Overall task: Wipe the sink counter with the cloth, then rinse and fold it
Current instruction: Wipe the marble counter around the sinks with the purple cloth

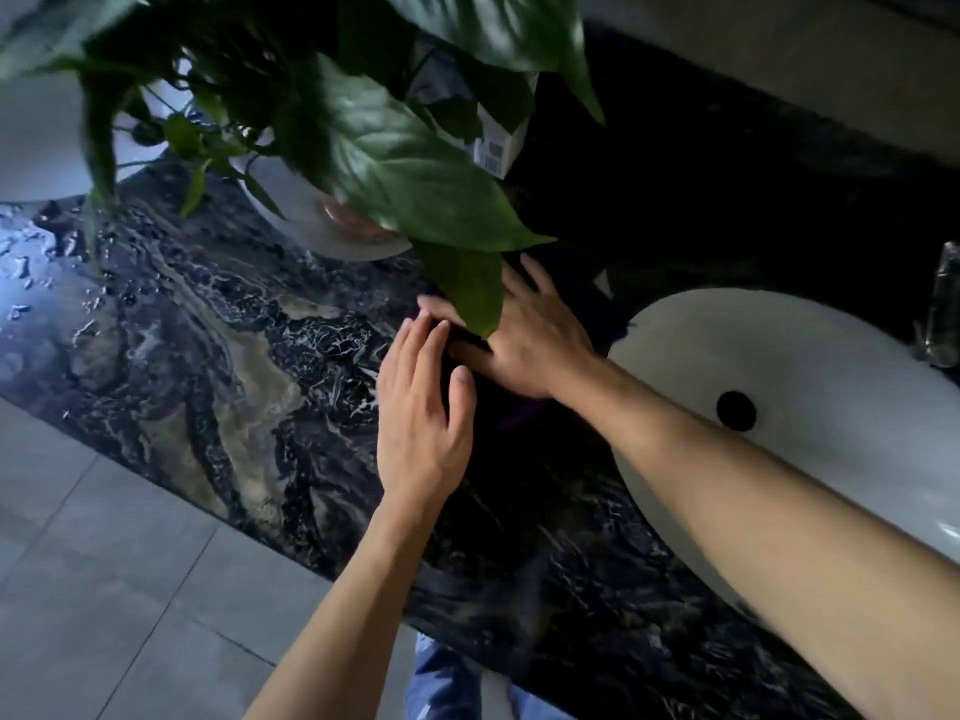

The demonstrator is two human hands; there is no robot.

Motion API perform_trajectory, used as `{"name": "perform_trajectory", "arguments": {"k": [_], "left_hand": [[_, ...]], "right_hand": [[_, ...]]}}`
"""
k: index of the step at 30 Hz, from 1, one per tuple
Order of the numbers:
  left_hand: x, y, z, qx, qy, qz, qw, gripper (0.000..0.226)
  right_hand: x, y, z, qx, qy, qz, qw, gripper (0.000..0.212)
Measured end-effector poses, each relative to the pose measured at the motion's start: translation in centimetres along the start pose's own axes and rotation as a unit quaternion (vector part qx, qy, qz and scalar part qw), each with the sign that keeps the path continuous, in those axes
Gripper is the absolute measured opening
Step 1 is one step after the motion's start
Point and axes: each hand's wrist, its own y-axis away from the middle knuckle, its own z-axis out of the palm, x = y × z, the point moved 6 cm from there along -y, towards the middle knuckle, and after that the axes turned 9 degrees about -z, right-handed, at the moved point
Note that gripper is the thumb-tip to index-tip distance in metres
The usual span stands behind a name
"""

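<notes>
Your cloth (511,423) lies on the counter (218,356) between sink (779,345) and pot (332,231), dark and hard to make out. Your right hand (524,345) lies flat on it, fingers straight. Your left hand (421,413) is flat at its left edge, grasping nothing. Plant (405,179) in the pot; a leaf overhangs your right fingers.

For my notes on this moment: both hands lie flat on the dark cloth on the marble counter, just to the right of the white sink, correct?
Not quite: the head view shows the left hand and right hand flat on the dark cloth to the left of the white sink, not to its right. The marble counter part stands.
</notes>
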Motion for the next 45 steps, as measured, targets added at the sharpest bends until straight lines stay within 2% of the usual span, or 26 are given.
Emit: {"name": "perform_trajectory", "arguments": {"k": [2,4,5,9,12,15,19,22,24,27,31,34,37,41,43,45], "left_hand": [[-0.1,0.1,-0.1,0.016,-0.005,-0.011,1.000,0.054],[0.0,0.0,0.0,0.021,-0.002,-0.016,1.000,0.054],[0.0,-0.1,0.0,0.023,-0.002,-0.013,1.000,0.053],[0.3,0.5,-0.7,0.057,-0.025,0.001,0.998,0.047],[0.5,0.8,-0.8,0.050,-0.041,0.001,0.998,0.047],[0.3,0.3,-0.2,0.027,-0.073,0.000,0.997,0.052],[-0.1,-0.1,0.4,0.002,-0.093,-0.004,0.996,0.052],[-0.1,-0.5,0.6,0.003,-0.102,-0.020,0.995,0.051],[-0.1,-0.5,0.8,0.000,-0.099,-0.025,0.995,0.051],[-0.1,-0.2,0.7,0.003,-0.093,-0.014,0.996,0.051],[0.1,-0.2,0.4,0.022,-0.075,-0.015,0.997,0.038],[1.4,-1.2,1.2,0.062,-0.097,-0.021,0.993,0.040],[4.2,-5.1,5.1,0.031,-0.130,-0.024,0.991,0.056],[7.9,-10.8,10.1,-0.007,-0.180,-0.014,0.984,0.063],[8.5,-11.7,10.7,-0.003,-0.183,-0.013,0.983,0.065],[8.6,-11.4,10.1,0.012,-0.134,-0.006,0.991,0.065]], "right_hand": [[2.2,-2.1,-0.9,0.018,0.002,0.061,0.998,0.057],[1.6,-2.2,-0.9,0.043,0.004,0.100,0.994,0.058],[0.1,-1.9,-0.6,0.043,0.008,0.080,0.996,0.058],[-6.8,1.6,2.3,-0.049,0.066,-0.060,0.995,0.070],[-7.4,2.5,2.2,-0.009,0.001,-0.080,0.997,0.068],[-3.8,0.9,0.4,0.052,-0.043,-0.099,0.993,0.060],[4.9,-3.1,-0.9,0.030,-0.013,0.034,0.999,0.061],[5.8,-3.3,-1.0,0.037,-0.001,0.092,0.995,0.062],[3.1,-1.1,-0.6,0.035,-0.017,0.065,0.997,0.063],[-1.3,4.1,0.9,0.022,-0.032,-0.031,0.999,0.058],[-0.1,5.3,1.4,0.014,-0.033,-0.069,0.997,0.057],[4.5,2.7,0.7,0.017,-0.013,-0.014,1.000,0.058],[10.1,0.6,0.0,0.023,0.010,0.057,0.998,0.057],[17.8,-1.7,-1.7,0.021,-0.008,0.138,0.990,0.055],[19.3,-2.2,-2.0,0.018,-0.024,0.180,0.983,0.057],[18.0,-1.7,-1.7,0.008,-0.009,0.187,0.982,0.061]]}}
